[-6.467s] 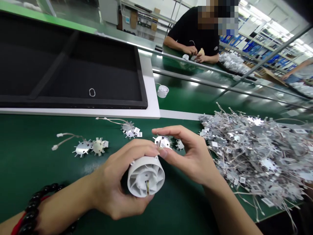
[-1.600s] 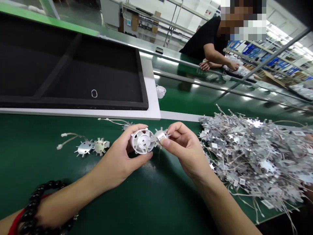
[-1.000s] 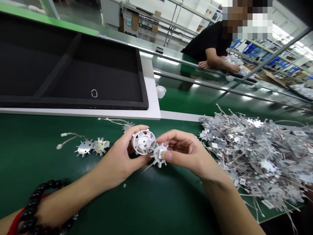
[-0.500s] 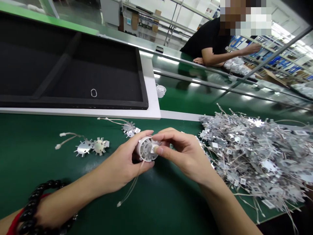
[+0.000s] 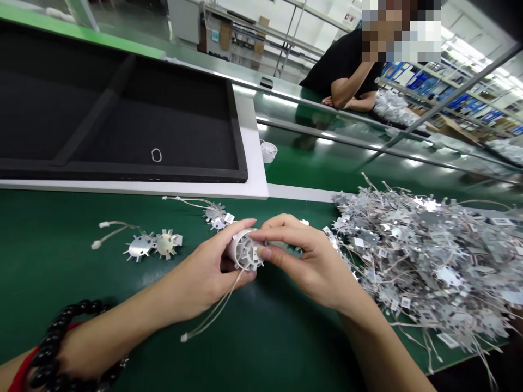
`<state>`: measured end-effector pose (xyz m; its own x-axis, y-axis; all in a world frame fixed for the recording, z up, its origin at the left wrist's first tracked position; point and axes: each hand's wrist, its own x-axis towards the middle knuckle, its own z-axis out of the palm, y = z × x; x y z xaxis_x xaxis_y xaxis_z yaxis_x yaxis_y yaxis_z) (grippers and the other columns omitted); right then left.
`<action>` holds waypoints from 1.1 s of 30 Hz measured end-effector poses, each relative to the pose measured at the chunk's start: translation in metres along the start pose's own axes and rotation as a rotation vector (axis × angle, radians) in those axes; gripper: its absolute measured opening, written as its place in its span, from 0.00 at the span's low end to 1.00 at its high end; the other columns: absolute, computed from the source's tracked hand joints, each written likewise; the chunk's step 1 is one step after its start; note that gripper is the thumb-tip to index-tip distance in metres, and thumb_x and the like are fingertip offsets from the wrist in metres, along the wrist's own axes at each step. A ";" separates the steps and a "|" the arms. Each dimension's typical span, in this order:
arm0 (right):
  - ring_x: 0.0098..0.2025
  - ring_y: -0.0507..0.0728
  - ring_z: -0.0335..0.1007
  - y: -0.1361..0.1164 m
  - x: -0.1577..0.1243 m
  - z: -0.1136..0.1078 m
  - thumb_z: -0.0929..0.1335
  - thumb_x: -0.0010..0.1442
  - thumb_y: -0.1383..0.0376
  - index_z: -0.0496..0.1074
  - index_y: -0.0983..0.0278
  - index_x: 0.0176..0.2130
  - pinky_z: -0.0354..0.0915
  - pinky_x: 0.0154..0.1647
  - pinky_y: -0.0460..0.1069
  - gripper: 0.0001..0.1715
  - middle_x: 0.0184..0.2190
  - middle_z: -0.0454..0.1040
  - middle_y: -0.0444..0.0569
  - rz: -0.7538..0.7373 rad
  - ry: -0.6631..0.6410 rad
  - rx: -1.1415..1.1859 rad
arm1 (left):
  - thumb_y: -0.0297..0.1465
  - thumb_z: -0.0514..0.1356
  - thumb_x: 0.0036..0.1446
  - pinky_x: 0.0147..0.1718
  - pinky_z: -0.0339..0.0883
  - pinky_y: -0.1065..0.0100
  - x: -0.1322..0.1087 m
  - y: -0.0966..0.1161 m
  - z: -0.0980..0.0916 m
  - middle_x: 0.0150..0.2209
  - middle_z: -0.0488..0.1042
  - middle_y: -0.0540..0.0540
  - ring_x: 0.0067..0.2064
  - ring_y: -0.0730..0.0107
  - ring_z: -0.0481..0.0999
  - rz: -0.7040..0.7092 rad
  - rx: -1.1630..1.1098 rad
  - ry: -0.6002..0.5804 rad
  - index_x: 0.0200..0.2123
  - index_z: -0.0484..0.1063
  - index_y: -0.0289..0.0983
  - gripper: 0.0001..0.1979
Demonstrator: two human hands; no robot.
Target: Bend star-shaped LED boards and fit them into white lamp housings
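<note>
My left hand [image 5: 200, 275] is wrapped round a white ribbed plastic housing [image 5: 244, 251] held just above the green mat. My right hand [image 5: 304, 261] pinches a small star-shaped metal piece against the housing's open end; that piece is mostly hidden by my fingers. A thin wire [image 5: 212, 313] hangs from the housing down to the mat and ends in a small white plug. Three loose star-shaped metal pieces lie to the left: two side by side [image 5: 153, 246] and one [image 5: 215, 212] just behind my left hand.
A big heap of star-shaped metal pieces with wires [image 5: 425, 261] covers the mat on the right. A black tray [image 5: 122, 171] in a white frame lies behind. A white housing [image 5: 268, 152] stands on the conveyor belt. Across the belt a person in black [image 5: 347, 65] leans on it.
My right hand has brought the star-shaped piece from beside the housing onto its open end. The wire now hangs lower and trails on the mat. The person across has drawn an arm back.
</note>
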<state>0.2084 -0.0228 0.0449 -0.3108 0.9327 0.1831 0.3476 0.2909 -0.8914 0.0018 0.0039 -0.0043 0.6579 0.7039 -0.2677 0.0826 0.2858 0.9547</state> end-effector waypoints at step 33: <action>0.43 0.54 0.72 0.003 0.005 0.012 0.72 0.64 0.67 0.77 0.59 0.48 0.70 0.46 0.50 0.11 0.44 0.75 0.47 -0.013 0.218 -0.047 | 0.41 0.73 0.55 0.39 0.77 0.64 0.007 0.012 -0.002 0.44 0.76 0.47 0.39 0.67 0.77 0.029 -0.335 0.007 0.59 0.68 0.39 0.31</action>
<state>0.1974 -0.0201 0.0385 -0.1184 0.9514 0.2841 0.3873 0.3077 -0.8691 0.0056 0.0136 0.0053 0.6512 0.7188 -0.2434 -0.1870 0.4628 0.8665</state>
